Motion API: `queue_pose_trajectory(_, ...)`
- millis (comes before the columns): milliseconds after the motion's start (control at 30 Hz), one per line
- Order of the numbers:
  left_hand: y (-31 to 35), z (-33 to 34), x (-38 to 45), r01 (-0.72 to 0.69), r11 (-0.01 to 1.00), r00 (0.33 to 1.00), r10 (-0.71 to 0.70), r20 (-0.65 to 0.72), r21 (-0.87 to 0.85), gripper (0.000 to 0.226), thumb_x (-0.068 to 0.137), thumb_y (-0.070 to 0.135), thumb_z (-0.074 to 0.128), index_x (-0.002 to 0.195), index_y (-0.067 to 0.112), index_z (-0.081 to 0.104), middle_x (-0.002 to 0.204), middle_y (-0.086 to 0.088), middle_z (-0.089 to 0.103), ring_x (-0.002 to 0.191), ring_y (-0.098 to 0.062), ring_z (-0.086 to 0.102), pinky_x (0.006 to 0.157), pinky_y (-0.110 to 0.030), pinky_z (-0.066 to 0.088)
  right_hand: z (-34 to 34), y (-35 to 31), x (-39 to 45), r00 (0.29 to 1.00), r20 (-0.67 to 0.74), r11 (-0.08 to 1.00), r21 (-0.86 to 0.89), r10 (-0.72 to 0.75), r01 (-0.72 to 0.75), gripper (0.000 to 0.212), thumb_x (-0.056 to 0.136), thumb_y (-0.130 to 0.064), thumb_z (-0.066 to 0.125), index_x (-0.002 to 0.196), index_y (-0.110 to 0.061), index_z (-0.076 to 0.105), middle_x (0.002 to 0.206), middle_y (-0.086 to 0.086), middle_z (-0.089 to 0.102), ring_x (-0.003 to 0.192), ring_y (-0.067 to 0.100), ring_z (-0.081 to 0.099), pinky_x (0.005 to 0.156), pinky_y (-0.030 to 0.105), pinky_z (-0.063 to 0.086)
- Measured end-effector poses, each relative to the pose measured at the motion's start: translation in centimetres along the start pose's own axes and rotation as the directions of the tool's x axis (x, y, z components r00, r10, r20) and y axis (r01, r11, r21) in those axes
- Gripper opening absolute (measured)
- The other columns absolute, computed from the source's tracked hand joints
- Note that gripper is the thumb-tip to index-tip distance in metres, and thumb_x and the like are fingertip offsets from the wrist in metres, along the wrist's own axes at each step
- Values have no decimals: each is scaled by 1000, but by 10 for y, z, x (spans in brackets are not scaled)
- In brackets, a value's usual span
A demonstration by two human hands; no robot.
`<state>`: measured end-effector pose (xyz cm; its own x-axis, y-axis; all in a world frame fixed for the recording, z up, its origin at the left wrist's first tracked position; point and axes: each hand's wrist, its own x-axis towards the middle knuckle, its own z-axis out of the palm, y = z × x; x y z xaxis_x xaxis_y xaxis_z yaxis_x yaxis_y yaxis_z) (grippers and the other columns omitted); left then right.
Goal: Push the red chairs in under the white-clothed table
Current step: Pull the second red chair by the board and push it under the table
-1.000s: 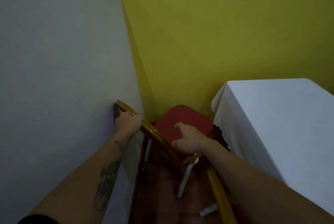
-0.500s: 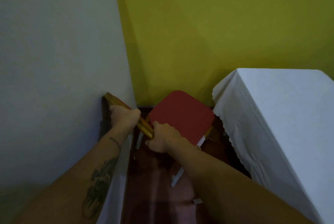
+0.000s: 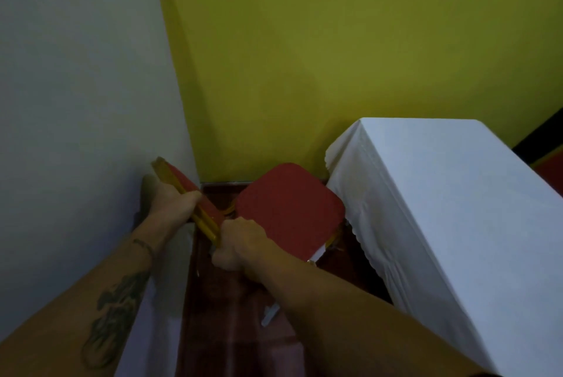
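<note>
A red chair [image 3: 289, 212] with a padded seat, white legs and a yellow wooden backrest [image 3: 185, 191] stands in the room's corner, left of the white-clothed table [image 3: 441, 209]. My left hand [image 3: 172, 203] grips the top rail of the backrest near its upper end. My right hand [image 3: 240, 242] is closed around the lower end of the same rail, next to the seat. The seat's right corner lies close to the hanging tablecloth edge; whether it touches is unclear.
A white wall [image 3: 76, 102] runs along the left and a yellow wall [image 3: 335, 56] closes the far side. Dark red floor [image 3: 237, 331] shows between wall and table. A dark strip [image 3: 545, 136] sits at the far right.
My right hand left the seat and closed on the backrest rail. The chair swung so its seat faces the table more, and the view shifted nearer to the corner.
</note>
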<state>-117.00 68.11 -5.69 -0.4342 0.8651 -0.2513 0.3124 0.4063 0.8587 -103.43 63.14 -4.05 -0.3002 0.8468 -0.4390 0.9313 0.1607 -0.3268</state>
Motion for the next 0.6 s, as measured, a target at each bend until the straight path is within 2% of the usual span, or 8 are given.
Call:
queue_pose_trajectory(67, -1, -1, 9, -20, 998, 997, 16, 69, 53, 35, 82, 3, 74, 60, 11, 48, 61, -7, 53, 61, -28, 59, 56, -30, 45, 3, -2, -2, 1000, -9, 1000, 10, 9, -9, 49, 88, -35, 69, 125, -4, 63, 128, 19, 62, 114, 39, 63, 84, 40, 51)
queue_pose_trajectory(133, 0, 1, 18, -19, 997, 987, 7, 158, 78, 18, 79, 8, 76, 76, 2, 59, 70, -12, 60, 58, -26, 60, 47, -25, 42, 5, -1, -4, 1000, 0, 999, 28, 26, -26, 52, 88, -36, 69, 127, -3, 62, 131, 20, 60, 116, 40, 62, 87, 41, 51)
queue_pose_trajectory(200, 0, 7, 29, -4, 997, 965, -17, 262, 78, 46, 72, 16, 78, 107, -8, 57, 85, -18, 62, 63, -26, 62, 44, -25, 45, 4, 4, -5, 999, -6, 998, 48, 50, -50, 53, 88, -38, 69, 127, -2, 62, 132, 21, 60, 117, 40, 61, 89, 41, 51)
queue_pose_trajectory(233, -2, 11, 37, -19, 997, 952, -5, 305, 77, 62, 65, 21, 79, 113, -10, 55, 90, -19, 65, 68, -28, 65, 47, -28, 50, 3, 6, -5, 998, -8, 996, 59, 64, -63, 55, 88, -38, 68, 128, -2, 61, 133, 21, 60, 118, 41, 61, 90, 41, 51)
queue_pose_trajectory(300, 2, 20, 48, -46, 994, 937, 10, 348, 95, 75, 53, 28, 80, 114, -8, 54, 95, -22, 68, 76, -34, 70, 55, -37, 57, 0, 11, -4, 996, 1, 994, 74, 85, -85, 59, 89, -40, 66, 132, 0, 59, 136, 21, 59, 120, 41, 60, 90, 41, 50)
queue_pose_trajectory(400, 18, 31, 49, -98, 989, 899, 42, 436, 107, 46, 66, 15, 79, 101, -4, 54, 85, -19, 64, 76, -36, 66, 60, -41, 57, -2, 18, -1, 994, -3, 990, 89, 109, -108, 64, 92, -40, 63, 139, 2, 51, 142, 21, 54, 126, 40, 56, 95, 41, 48)
queue_pose_trajectory(433, 22, 35, 51, -110, 988, 889, 51, 454, 105, 45, 65, 15, 79, 98, -4, 54, 84, -20, 64, 77, -37, 66, 63, -45, 59, -3, 20, 0, 993, -16, 988, 98, 118, -116, 66, 92, -41, 63, 140, 2, 50, 142, 21, 54, 127, 41, 55, 97, 41, 47)
queue_pose_trajectory(600, 15, 64, 98, -138, 979, 846, 38, 532, 151, 69, 49, 32, 82, 101, -3, 53, 96, -27, 68, 81, -42, 71, 71, -60, 61, -8, 29, 5, 985, -41, 975, 154, 167, -158, 68, 94, -41, 61, 142, 4, 44, 144, 23, 51, 130, 42, 51, 102, 41, 43)
